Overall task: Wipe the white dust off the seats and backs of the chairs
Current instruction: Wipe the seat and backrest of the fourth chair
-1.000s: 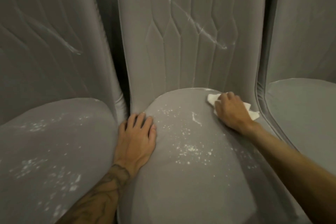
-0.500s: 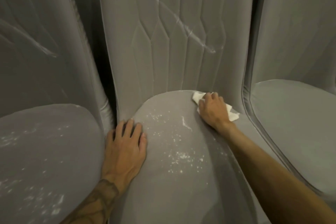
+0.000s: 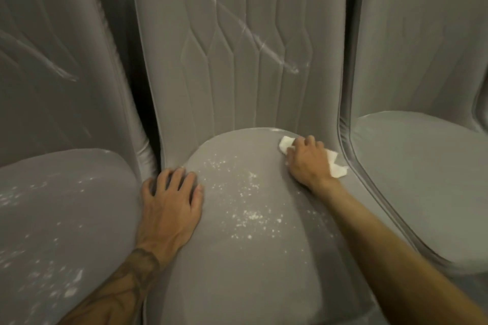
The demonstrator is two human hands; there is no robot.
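**Wiping the middle chair's seat, working from its back corner**

The right grip (image 3: 307, 163) is curled round a crumpled white tissue (image 3: 286, 144) and presses it onto the middle seat (image 3: 250, 266), just below the backrest (image 3: 232, 82). The left grip (image 3: 171, 200) lies flat with fingers spread, holding nothing, on the seat's edge well to the left of the tissue. The white dust (image 3: 250, 215) is scattered between the two grips and nearer the person than the tissue. A white streak (image 3: 253, 34) crosses the backrest above the right grip. The left seat (image 3: 52, 219), beyond the left grip, is speckled too. This looks like an early stage of the seat wipe. Next, the tissue probably needs to be dragged with steady pressure leftward and toward the person through the specks, gathering rather than smearing them.
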